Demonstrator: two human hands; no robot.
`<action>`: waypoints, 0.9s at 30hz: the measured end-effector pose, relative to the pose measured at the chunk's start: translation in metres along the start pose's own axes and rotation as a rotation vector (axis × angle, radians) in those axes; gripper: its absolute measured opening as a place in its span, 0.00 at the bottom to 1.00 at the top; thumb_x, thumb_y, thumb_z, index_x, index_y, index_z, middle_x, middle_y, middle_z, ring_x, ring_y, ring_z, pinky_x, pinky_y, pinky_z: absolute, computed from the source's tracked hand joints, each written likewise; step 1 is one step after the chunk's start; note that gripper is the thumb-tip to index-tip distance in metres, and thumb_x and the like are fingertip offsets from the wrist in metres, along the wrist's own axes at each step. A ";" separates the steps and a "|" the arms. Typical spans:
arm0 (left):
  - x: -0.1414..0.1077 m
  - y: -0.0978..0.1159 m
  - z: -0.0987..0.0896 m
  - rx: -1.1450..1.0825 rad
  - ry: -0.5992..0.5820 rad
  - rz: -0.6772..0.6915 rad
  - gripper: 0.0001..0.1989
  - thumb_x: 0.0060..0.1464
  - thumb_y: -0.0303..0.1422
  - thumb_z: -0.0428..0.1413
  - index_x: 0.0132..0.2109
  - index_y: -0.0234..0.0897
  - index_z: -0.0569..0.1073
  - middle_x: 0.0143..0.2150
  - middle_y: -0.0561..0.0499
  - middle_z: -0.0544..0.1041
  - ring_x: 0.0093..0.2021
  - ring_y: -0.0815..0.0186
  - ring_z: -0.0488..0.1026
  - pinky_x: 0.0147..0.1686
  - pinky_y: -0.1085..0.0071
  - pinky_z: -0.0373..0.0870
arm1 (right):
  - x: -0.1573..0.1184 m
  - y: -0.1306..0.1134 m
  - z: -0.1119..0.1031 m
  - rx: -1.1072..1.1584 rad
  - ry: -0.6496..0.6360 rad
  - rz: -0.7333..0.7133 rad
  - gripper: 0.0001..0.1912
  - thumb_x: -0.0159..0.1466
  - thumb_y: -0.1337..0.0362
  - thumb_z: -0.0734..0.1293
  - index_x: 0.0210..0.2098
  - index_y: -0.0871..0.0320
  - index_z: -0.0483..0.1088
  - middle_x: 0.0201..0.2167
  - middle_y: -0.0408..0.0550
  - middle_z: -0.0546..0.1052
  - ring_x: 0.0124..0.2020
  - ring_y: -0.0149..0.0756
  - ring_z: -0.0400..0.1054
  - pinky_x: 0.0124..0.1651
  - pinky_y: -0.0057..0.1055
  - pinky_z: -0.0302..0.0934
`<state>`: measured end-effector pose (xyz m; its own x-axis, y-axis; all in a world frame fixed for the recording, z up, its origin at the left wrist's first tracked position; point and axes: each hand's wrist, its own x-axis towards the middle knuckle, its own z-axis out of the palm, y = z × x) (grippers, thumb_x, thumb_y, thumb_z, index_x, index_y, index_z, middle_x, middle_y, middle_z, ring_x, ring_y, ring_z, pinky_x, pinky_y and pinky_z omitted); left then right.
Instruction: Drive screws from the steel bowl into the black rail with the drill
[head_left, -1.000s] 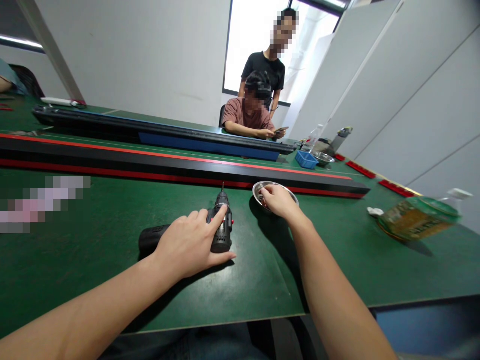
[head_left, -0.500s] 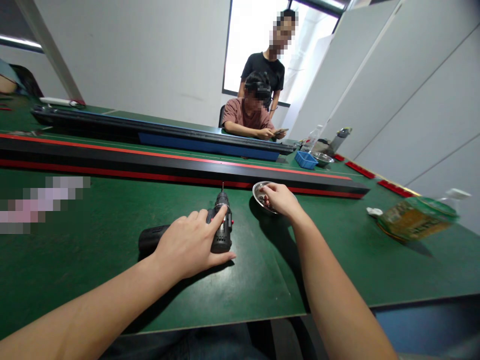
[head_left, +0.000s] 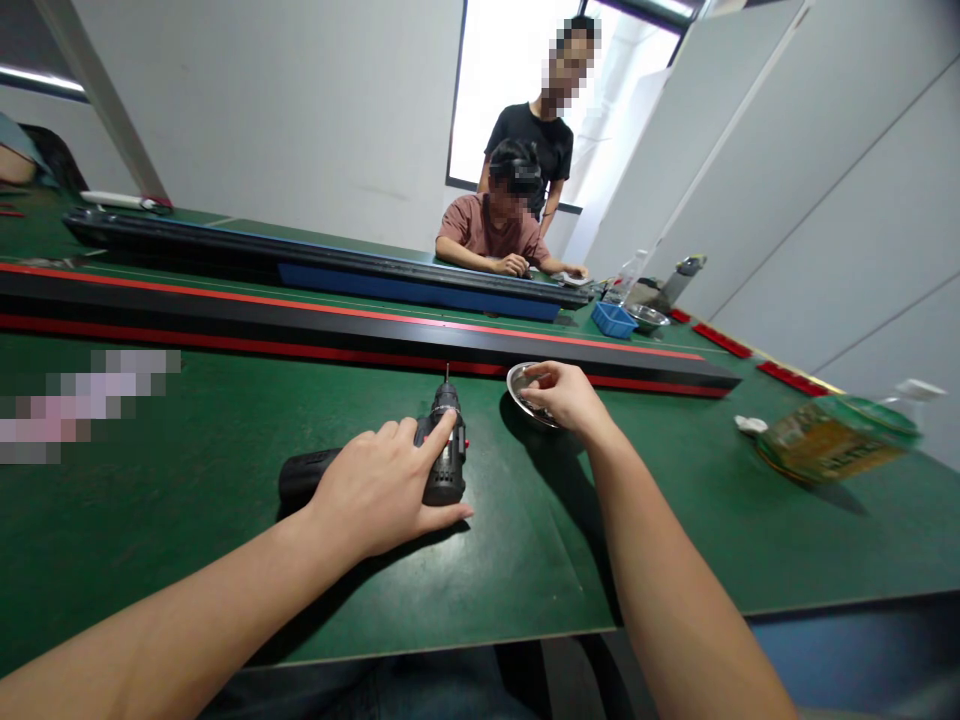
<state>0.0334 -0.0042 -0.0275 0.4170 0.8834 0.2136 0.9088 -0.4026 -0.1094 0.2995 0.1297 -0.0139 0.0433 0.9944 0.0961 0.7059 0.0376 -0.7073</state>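
A black cordless drill [head_left: 448,472] lies on its side on the green table, its thin bit pointing away from me. My left hand [head_left: 379,488] is wrapped over its grip, with the index finger along the body and the thumb behind it. To the right of the drill is a shallow metal bowl [head_left: 513,396] with small dark parts inside, too small to name. Over the bowl's right side reaches my right hand [head_left: 564,394], fingers bent together in a pinch. Whatever sits between those fingertips, if anything, cannot be made out.
A long black bar with red stripes [head_left: 360,335] crosses the table just beyond the bowl. Farther back are a black and blue bar [head_left: 412,285], a blue basket [head_left: 613,320] and two people. A green-yellow transparent bag or container [head_left: 836,440] stands at right.
My right hand's fingers have lifted slightly and drawn closer together at the bowl. The left hand stays on the drill. Across the table, the seated person's hands have moved apart.
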 end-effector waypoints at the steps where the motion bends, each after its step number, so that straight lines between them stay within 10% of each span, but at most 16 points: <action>1: 0.000 0.000 0.000 0.005 0.000 -0.001 0.49 0.56 0.67 0.42 0.75 0.42 0.52 0.44 0.41 0.74 0.42 0.49 0.74 0.36 0.60 0.67 | -0.001 -0.001 -0.001 -0.001 0.018 -0.007 0.20 0.55 0.67 0.76 0.48 0.61 0.79 0.32 0.47 0.81 0.30 0.34 0.74 0.33 0.26 0.63; 13: -0.016 -0.006 -0.009 -0.014 -0.039 0.049 0.52 0.53 0.67 0.49 0.75 0.42 0.51 0.45 0.41 0.74 0.43 0.48 0.74 0.40 0.58 0.71 | -0.016 -0.063 0.044 0.160 0.124 -0.430 0.18 0.59 0.69 0.75 0.49 0.57 0.76 0.32 0.46 0.83 0.35 0.37 0.79 0.44 0.32 0.71; 27: -0.017 -0.010 -0.017 -0.063 -0.115 0.076 0.53 0.52 0.65 0.52 0.75 0.43 0.50 0.48 0.40 0.74 0.45 0.48 0.74 0.43 0.55 0.73 | 0.035 -0.046 0.118 0.249 0.276 -0.263 0.18 0.62 0.68 0.72 0.52 0.57 0.74 0.36 0.47 0.84 0.39 0.38 0.80 0.49 0.33 0.70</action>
<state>0.0172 -0.0193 -0.0141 0.4838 0.8702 0.0936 0.8752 -0.4802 -0.0588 0.1848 0.1747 -0.0610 0.0954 0.8858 0.4542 0.5282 0.3417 -0.7774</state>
